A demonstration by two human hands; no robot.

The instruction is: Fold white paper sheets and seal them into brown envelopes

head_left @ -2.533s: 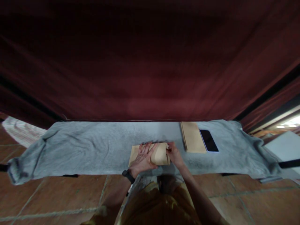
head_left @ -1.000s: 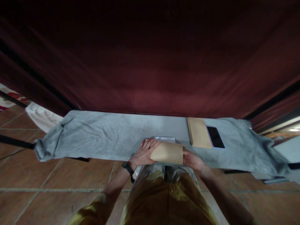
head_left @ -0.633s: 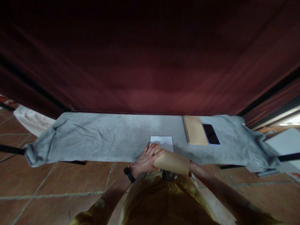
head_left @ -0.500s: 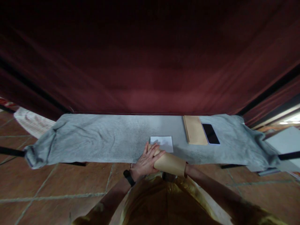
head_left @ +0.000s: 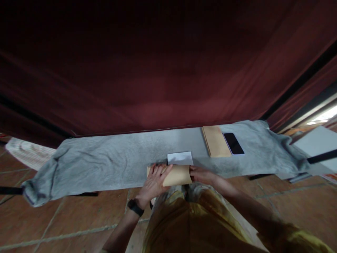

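Observation:
A brown paper bag (head_left: 177, 175) lies sideways at the front edge of the cloth-covered table, slightly bulged, its open end to the right. Across its left end lies my left hand (head_left: 155, 181), fingers bent over the paper and gripping it. My right hand (head_left: 201, 175) is at the open end, holding the rim; its fingertips are partly hidden by the paper. Just behind the bag is a white sheet or card (head_left: 180, 157), its near part covered by the bag.
Further right, a stack of flat brown paper bags (head_left: 217, 142) rests beside a dark-screened phone (head_left: 233, 143). Grey cloth (head_left: 105, 158) covers the narrow table. A dark red curtain (head_left: 158, 112) hangs behind it. Tiled floor (head_left: 79, 218) shows in front.
My right hand has drawn back from deep inside the bag to its open end. The bag has turned level and shifted left, and my left hand has moved left with it.

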